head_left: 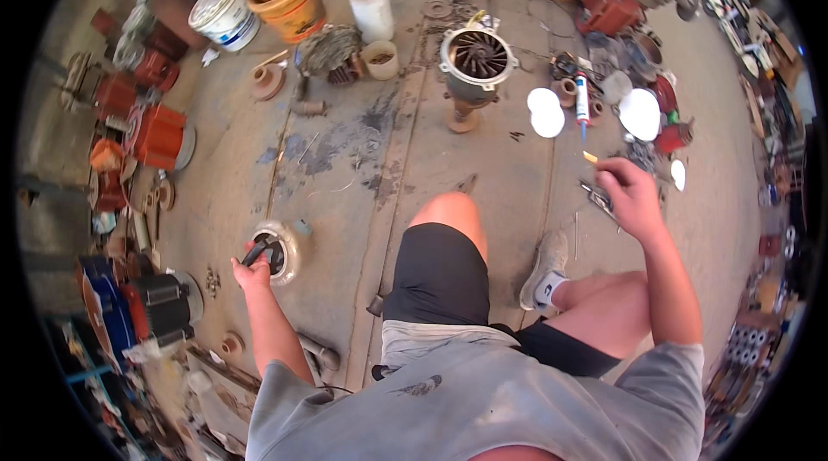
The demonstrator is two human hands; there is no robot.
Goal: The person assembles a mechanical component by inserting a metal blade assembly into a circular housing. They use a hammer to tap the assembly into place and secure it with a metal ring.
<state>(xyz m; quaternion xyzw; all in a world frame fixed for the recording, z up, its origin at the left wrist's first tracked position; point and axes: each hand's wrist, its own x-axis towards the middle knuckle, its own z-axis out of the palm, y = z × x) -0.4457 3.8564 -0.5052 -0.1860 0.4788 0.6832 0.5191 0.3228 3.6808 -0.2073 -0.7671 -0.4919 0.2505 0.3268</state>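
Head view showed a black handheld piece (256,251) at eight o'clock from the middle, over the dark opening of a pale round housing (296,245) that sat on the floor (509,181). The left hand (251,273) had its grip clamped on that piece; whether the piece touched the housing could not be told. At three o'clock the right hand (631,200) was raised, thumb and fingers drawn together, the grip pinched on a small orange-and-white stick (590,157). Just beside this hand, at its eight o'clock, lay a slim metal tool (598,199). Toward two o'clock from the middle stood a red-and-white tube with a blue nozzle (582,100), between a pair of overlapping white discs (547,116) and a larger white disc (639,114). At one o'clock a metal ring housing with dark fins (479,57) topped a rusty stand (463,116). Farther out, a white roll (371,12) stood between eleven and twelve, an orange bucket (287,11) at eleven, and a white bucket (224,17) just beside it toward ten. An orange motor (158,137) rested between nine and ten.
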